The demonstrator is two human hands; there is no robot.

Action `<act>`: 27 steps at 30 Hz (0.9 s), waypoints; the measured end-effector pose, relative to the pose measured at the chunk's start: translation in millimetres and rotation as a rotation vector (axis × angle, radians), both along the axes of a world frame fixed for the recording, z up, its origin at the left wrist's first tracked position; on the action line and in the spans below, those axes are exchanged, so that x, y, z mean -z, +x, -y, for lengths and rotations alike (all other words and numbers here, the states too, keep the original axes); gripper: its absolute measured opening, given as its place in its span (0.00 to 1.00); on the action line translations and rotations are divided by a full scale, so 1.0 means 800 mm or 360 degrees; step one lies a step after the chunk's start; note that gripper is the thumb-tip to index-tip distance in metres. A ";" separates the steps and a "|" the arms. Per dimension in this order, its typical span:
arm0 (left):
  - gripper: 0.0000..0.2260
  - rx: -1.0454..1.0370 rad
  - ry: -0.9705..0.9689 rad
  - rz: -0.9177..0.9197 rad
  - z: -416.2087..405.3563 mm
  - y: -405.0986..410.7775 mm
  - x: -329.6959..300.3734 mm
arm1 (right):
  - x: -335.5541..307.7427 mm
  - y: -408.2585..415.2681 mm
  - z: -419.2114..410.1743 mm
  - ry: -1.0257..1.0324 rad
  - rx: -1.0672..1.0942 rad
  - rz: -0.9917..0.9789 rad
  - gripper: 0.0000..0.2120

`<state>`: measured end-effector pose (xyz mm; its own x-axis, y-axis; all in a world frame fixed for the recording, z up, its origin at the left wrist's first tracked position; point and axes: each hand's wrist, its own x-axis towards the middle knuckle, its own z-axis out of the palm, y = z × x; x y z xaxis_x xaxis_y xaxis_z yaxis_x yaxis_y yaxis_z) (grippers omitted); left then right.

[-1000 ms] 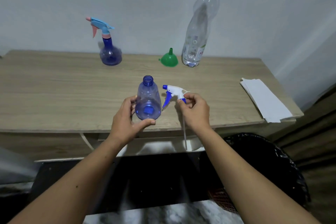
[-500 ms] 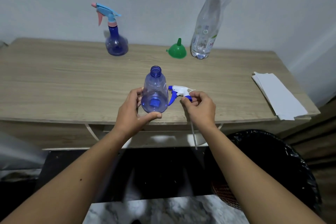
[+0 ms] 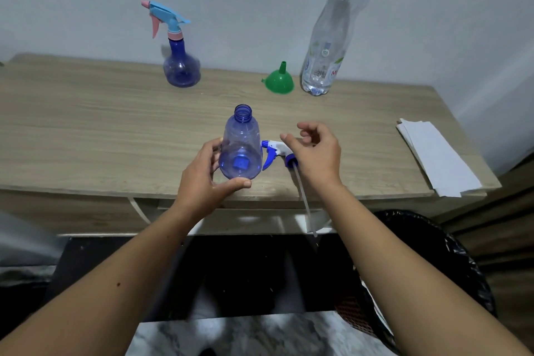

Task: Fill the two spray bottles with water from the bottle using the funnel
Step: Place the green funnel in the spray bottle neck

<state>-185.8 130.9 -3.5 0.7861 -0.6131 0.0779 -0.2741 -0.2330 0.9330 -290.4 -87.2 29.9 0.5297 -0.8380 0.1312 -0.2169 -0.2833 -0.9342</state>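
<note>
An open-necked blue spray bottle (image 3: 242, 144) stands near the table's front edge, and my left hand (image 3: 205, 179) grips its base. Its white and blue trigger head (image 3: 274, 151) lies on the table just right of it, the dip tube hanging over the edge. My right hand (image 3: 316, 153) hovers over that head with fingers spread, holding nothing. A second blue spray bottle (image 3: 180, 65) with a light-blue and pink trigger stands at the back. A green funnel (image 3: 279, 80) rests mouth-down beside a tall clear water bottle (image 3: 329, 37) at the back right.
The wooden table (image 3: 101, 130) stands against a pale wall. A stack of white paper (image 3: 436, 156) lies at its right end. A black-lined waste bin (image 3: 439, 263) sits on the floor below the right front corner.
My right hand has let go of the trigger head, which now lies on the table, and has opened above it. The left hand still holds the bottle.
</note>
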 end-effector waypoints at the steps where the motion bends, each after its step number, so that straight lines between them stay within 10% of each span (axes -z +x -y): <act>1: 0.47 0.0003 -0.0012 -0.0030 0.000 0.001 0.000 | -0.004 0.009 0.004 -0.0019 -0.0025 0.0016 0.16; 17: 0.43 -0.0012 -0.0079 -0.0023 0.003 0.011 0.009 | 0.013 0.154 0.082 -0.0246 -0.0073 -0.0121 0.39; 27: 0.42 -0.0029 -0.0166 0.0058 0.009 0.015 0.016 | 0.024 0.209 0.122 -0.0419 -0.0014 -0.0320 0.37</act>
<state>-174.1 124.0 -16.0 0.7926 -0.5858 0.1695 -0.3052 -0.1403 0.9419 -122.9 -184.5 10.4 0.5741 -0.7845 0.2346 -0.3858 -0.5119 -0.7676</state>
